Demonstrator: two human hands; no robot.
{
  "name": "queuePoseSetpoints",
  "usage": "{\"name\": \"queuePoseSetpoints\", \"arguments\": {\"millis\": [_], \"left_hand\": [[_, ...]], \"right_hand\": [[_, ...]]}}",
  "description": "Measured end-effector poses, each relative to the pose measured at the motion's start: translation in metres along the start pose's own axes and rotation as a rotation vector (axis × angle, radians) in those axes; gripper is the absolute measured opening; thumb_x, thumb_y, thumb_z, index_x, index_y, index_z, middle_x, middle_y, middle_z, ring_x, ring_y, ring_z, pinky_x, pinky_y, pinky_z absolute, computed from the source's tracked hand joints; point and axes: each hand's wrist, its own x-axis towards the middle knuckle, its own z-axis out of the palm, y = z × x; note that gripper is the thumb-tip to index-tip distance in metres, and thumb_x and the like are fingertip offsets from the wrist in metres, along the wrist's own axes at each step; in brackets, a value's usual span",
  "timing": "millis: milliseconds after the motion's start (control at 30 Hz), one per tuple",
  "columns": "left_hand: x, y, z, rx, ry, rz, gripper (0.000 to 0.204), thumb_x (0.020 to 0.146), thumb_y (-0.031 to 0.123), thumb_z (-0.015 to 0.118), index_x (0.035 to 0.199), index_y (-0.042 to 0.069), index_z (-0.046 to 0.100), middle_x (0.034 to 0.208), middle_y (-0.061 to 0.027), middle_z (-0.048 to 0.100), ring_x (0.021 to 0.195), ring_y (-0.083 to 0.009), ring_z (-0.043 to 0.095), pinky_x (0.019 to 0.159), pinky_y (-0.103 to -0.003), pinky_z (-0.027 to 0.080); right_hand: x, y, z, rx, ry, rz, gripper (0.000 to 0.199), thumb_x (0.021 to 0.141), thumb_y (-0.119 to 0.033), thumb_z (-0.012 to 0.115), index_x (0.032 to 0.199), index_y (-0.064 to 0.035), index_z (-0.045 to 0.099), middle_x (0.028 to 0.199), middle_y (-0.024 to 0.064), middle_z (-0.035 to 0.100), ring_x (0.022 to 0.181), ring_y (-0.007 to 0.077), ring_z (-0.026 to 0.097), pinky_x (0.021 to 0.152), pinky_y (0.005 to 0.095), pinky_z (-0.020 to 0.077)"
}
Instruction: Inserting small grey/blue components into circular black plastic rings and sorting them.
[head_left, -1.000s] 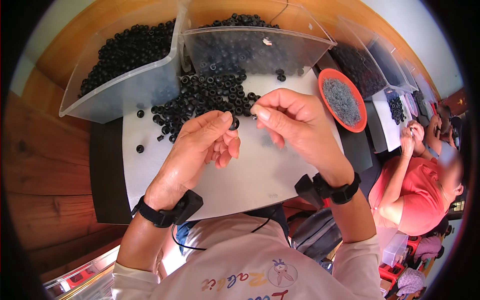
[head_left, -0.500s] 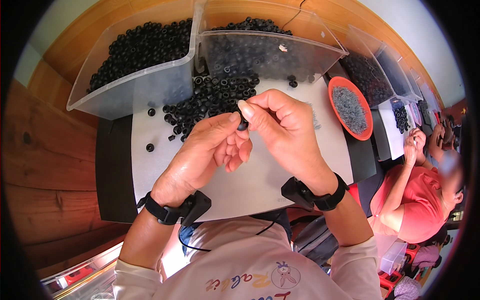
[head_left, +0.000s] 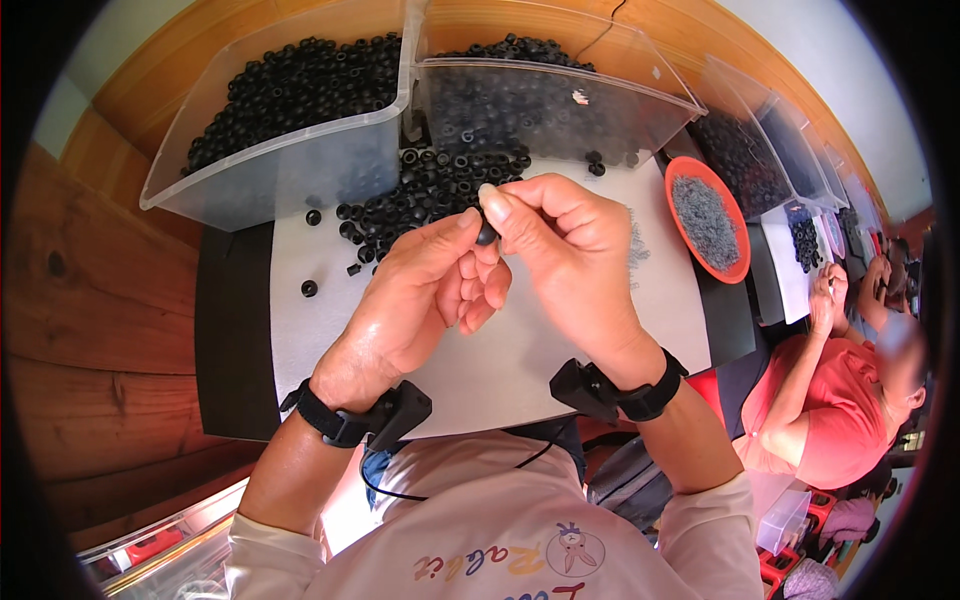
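A small round black part (head_left: 486, 235) sits between my two hands above the white table mat, mostly covered by fingertips. My left hand (head_left: 425, 270) pinches it from the left, its other fingers curled beneath. From the right, my right hand (head_left: 565, 240) closes thumb and forefinger on the same part. Whether a second, smaller piece is in the right fingertips I cannot make out. Just beyond my hands lies a heap of similar black hollow parts (head_left: 425, 195), with a few strays such as a single black part (head_left: 309, 288) to the left.
Behind the heap stand two clear bins, a left bin (head_left: 300, 160) and a middle bin (head_left: 560, 115), holding many black parts. At right an orange-red bowl (head_left: 738, 262) contains small grey pieces (head_left: 703, 222). Further right a person in a pink top (head_left: 825, 410) works at another table.
The view has shifted slightly, so the bins and table appear a little further right. My hands keep the black part pinched between them, with small finger movements.
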Motion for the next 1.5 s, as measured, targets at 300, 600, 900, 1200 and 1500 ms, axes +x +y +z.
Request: {"name": "queuePoseSetpoints", "arguments": {"millis": [300,600,900,1200,1500], "left_hand": [[-0.002,0.003,-0.006,0.012,0.001,0.045,0.041,0.110,0.044,0.046,0.094,0.009,0.062,0.076,-0.0051,0.065,0.059,-0.0101,0.053,0.052,-0.024,0.039],[-0.004,0.004,-0.003,0.036,0.020,0.068,0.038,0.109,0.041,0.049,0.093,0.009,0.061,0.076,-0.0056,0.065,0.059,-0.0094,0.053,0.053,-0.024,0.040],[-0.020,0.023,-0.009,0.163,0.100,0.163,0.034,0.106,0.034,0.050,0.086,0.009,0.059,0.073,-0.0057,0.062,0.062,-0.0123,0.056,0.051,-0.025,0.041],[-0.028,0.025,-0.007,0.290,0.170,0.102,0.030,0.098,0.034,0.056,0.086,0.006,0.057,0.072,-0.0068,0.062,0.062,-0.0136,0.060,0.053,-0.025,0.042],[-0.027,0.021,-0.005,0.322,0.199,0.088,0.028,0.097,0.032,0.056,0.089,0.005,0.057,0.074,-0.0072,0.064,0.062,-0.0126,0.059,0.052,-0.025,0.041]], "right_hand": [[-0.009,0.008,-0.001,-0.235,-0.110,-0.182,0.018,0.101,-0.008,0.064,0.105,0.0087,0.068,0.079,0.0101,0.068,0.064,0.0120,0.065,0.057,0.0254,0.0514],[-0.021,0.009,-0.020,-0.710,-0.280,-0.406,0.038,0.102,-0.003,0.058,0.140,0.0017,0.056,0.094,0.0109,0.066,0.081,0.0178,0.065,0.074,0.0301,0.0528],[0.000,0.001,-0.057,-0.736,-0.396,0.011,0.008,0.097,-0.001,0.061,0.104,0.0024,0.063,0.087,0.0119,0.064,0.077,0.0239,0.063,0.071,0.0335,0.0507],[-0.009,0.038,-0.019,-1.163,-0.594,-0.160,0.006,0.081,-0.001,0.063,0.085,0.0011,0.067,0.083,0.0194,0.069,0.084,0.0378,0.069,0.071,0.0447,0.0575],[-0.023,0.054,-0.001,-1.325,-0.595,-0.326,0.012,0.078,-0.003,0.066,0.089,0.0032,0.067,0.080,0.0152,0.067,0.078,0.0286,0.070,0.061,0.0392,0.0592]]}}
